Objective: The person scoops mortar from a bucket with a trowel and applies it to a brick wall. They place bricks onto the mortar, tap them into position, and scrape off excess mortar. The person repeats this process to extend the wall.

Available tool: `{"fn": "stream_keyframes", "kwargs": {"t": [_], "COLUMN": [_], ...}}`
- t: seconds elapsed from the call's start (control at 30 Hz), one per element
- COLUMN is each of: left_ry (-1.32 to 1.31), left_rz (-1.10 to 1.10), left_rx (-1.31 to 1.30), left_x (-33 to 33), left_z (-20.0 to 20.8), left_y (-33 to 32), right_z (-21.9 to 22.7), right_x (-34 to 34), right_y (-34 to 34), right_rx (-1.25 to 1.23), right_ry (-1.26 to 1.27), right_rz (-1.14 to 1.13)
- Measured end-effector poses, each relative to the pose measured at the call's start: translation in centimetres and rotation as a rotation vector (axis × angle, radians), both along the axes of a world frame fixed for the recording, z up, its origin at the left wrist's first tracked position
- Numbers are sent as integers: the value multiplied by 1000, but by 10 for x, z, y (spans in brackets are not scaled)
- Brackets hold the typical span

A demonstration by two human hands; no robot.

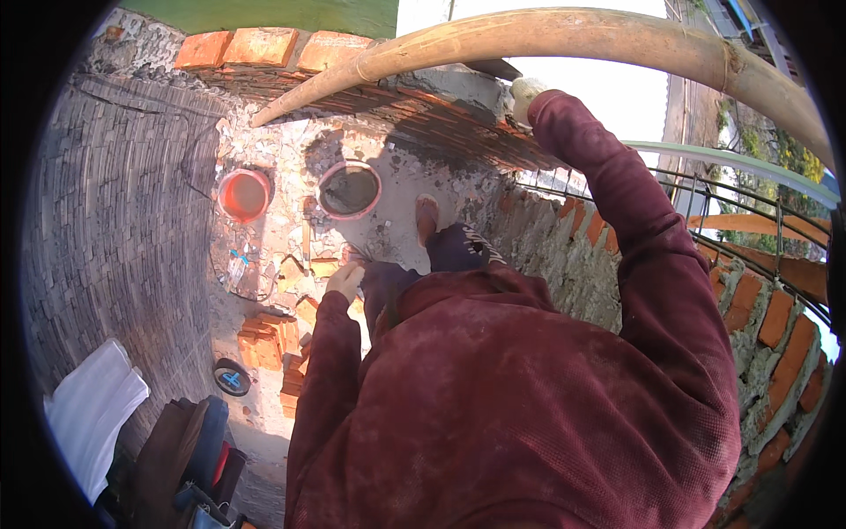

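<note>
My right hand (527,99), in a pale glove, reaches up to the top of the far brick wall (441,110). It is closed on what looks like a trowel (495,69), whose dark flat blade shows to the left of the hand over the mortar. The grip of that tool is hidden. My left hand (345,280), also in a pale glove, hangs low beside my left leg, above loose bricks; its fingers cannot be made out clearly. Ahead on the ground sits a round tub (350,190) with grey mortar in it.
A thick bamboo pole (529,35) slants across in front. An orange bucket (244,196) stands left of the tub, with stacked bricks (269,339) nearer. Steel bars (749,201) stick out at right above a rough brick wall (775,322). Clothes (189,450) hang at lower left.
</note>
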State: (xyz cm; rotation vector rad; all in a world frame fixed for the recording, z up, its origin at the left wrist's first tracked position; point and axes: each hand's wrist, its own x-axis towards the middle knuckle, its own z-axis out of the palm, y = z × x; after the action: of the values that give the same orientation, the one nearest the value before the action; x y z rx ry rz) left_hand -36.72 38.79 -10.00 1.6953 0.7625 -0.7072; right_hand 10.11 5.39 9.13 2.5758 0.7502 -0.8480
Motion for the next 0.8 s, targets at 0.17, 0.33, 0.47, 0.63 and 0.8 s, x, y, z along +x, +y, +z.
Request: {"fn": "stream_keyframes", "kwargs": {"t": [0.17, 0.33, 0.47, 0.63, 0.8], "left_ry": [-82, 109, 154, 132, 108], "left_rz": [8, -319, -409, -219, -133], "left_rx": [-62, 102, 232, 297, 294], "left_x": [-25, -91, -107, -140, -155], "left_z": [-16, -58, -40, -73, -97], "left_y": [-8, -29, -43, -37, -35], "right_z": [69, 56, -146, -363, -523], "right_x": [-66, -159, -207, -198, -174], "right_y": [-34, 12, 101, 240, 334], "right_rx": [599, 403, -1, -61, -222], "right_ry": [-273, 174, 320, 261, 72], "right_rz": [-174, -386, -126, 300, 397]}}
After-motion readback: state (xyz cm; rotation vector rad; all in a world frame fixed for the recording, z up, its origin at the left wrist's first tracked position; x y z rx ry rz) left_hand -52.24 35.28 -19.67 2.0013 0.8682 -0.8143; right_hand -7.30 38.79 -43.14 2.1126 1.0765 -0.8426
